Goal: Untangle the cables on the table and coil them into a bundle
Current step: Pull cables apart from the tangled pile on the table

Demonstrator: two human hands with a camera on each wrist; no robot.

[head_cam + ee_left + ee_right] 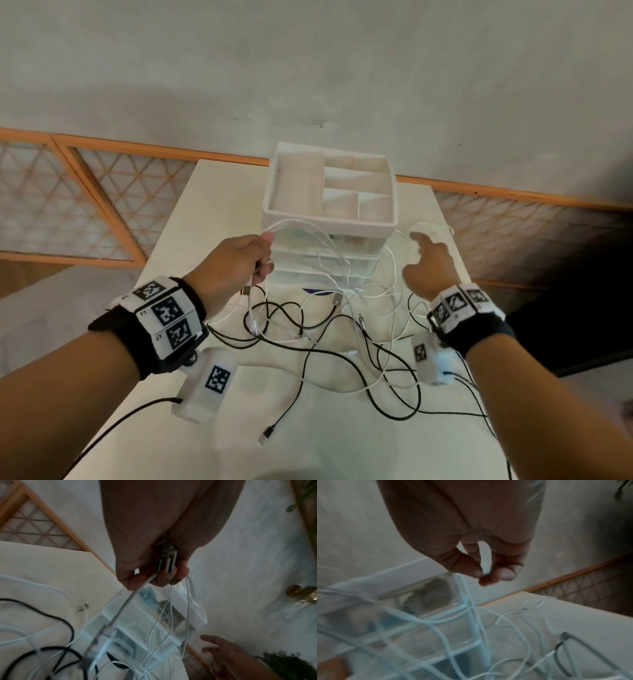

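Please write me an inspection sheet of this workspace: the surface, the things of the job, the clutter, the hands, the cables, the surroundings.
Surface: white table, cables spread over it.
Job's things: white cables lifted by the left hand; black cables lying tangled on the table.
Clutter: white compartment tray stacked on clear drawers at the far side.
Hands: left hand grips white cables and plugs; right hand holds nothing, fingers loose.
Cables: not yet untangled, no bundle seen.
Surroundings: grey wall, wood lattice panels.
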